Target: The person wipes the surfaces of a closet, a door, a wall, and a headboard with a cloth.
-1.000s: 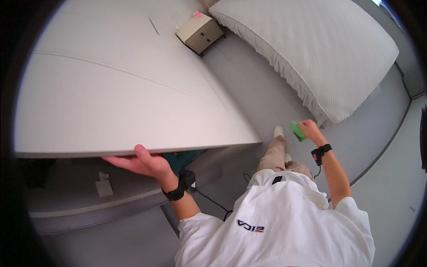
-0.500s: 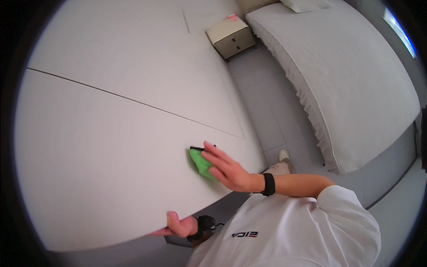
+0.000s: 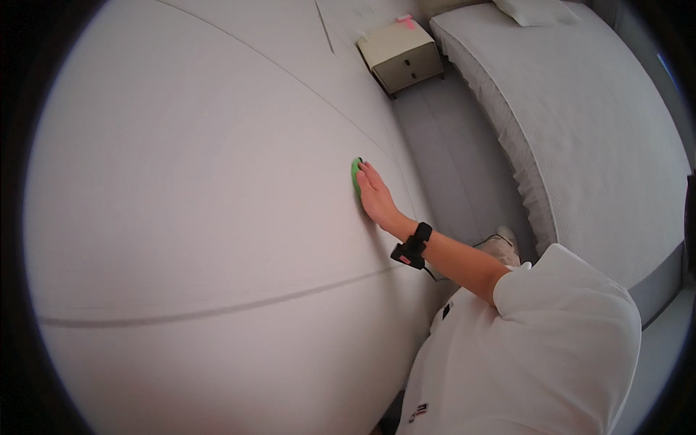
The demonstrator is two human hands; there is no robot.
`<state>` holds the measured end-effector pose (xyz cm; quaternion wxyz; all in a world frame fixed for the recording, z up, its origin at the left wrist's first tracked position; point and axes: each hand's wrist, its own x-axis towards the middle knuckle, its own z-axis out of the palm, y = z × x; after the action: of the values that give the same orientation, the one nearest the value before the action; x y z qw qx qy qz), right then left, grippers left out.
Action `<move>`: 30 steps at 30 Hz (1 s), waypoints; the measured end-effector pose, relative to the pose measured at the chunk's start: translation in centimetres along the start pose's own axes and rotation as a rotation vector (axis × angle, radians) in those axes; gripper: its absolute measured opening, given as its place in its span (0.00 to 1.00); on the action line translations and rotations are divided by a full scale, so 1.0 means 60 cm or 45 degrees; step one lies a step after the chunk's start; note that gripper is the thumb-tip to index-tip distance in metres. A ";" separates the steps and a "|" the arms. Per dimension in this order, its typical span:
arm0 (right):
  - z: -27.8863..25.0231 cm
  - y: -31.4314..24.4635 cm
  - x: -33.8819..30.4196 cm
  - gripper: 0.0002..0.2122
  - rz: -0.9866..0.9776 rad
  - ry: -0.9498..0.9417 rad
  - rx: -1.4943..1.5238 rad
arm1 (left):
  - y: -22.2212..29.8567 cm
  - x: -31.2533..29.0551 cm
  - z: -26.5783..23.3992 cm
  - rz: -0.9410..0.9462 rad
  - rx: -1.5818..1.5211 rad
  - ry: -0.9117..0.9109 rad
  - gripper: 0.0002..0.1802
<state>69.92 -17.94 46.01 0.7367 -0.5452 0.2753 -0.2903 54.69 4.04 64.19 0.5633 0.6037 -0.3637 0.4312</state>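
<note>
My right hand (image 3: 375, 194) lies against a large upright white panel (image 3: 217, 181), fingers stretched and close together. Under the palm and fingers is a green cloth (image 3: 356, 174) with a bit of black at its top edge; most of it is hidden by the hand. A black wristband with a small black box (image 3: 410, 250) sits on that wrist, and a thin cable runs from it. My left hand does not show.
Thin seams cross the panel, and a broad grey line (image 3: 217, 310) curves below my hand. A cream bedside table (image 3: 399, 54) with two drawers and a pink item on top stands at the far end. To the right is a bed (image 3: 594, 130) with a frilled white cover; grey floor (image 3: 449, 152) lies between.
My right hand has moved up and away along the white surface with the green cloth. My left hand, which held a panel's lower edge, has left the view, and that edge no longer shows.
</note>
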 end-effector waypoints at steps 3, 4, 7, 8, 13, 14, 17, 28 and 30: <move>0.028 -0.034 0.039 0.23 -0.086 -0.059 -0.020 | -0.011 0.023 0.026 0.044 0.101 0.039 0.23; 0.035 -0.069 0.048 0.23 -0.272 -0.145 -0.007 | -0.013 0.026 0.038 0.064 0.154 0.069 0.22; 0.030 -0.194 0.069 0.22 -0.790 -0.462 0.029 | -0.037 0.032 0.086 0.104 0.291 0.125 0.20; 0.022 -0.226 0.077 0.21 -0.967 -0.582 0.008 | -0.043 0.033 0.102 0.112 0.338 0.148 0.19; 0.000 -0.245 0.155 0.23 -1.270 -0.879 0.135 | -0.046 0.062 0.177 0.187 0.597 0.269 0.15; -0.002 -0.235 0.179 0.24 -1.175 -0.834 0.082 | -0.038 0.066 0.191 0.204 0.654 0.286 0.15; 0.011 -0.229 0.223 0.25 -0.999 -0.743 -0.017 | -0.032 0.086 0.240 0.259 0.809 0.351 0.13; -0.045 -0.316 0.292 0.30 -0.993 -0.967 -0.064 | 0.001 0.119 0.354 0.344 1.080 0.639 0.07; -0.050 -0.312 0.298 0.31 -1.021 -0.953 -0.131 | -0.019 0.088 0.421 0.199 0.957 0.594 0.07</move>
<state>77.51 -37.33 61.69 0.5883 -0.7087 -0.2208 -0.3209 60.45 -20.70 68.88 0.3373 0.6237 -0.0896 0.6994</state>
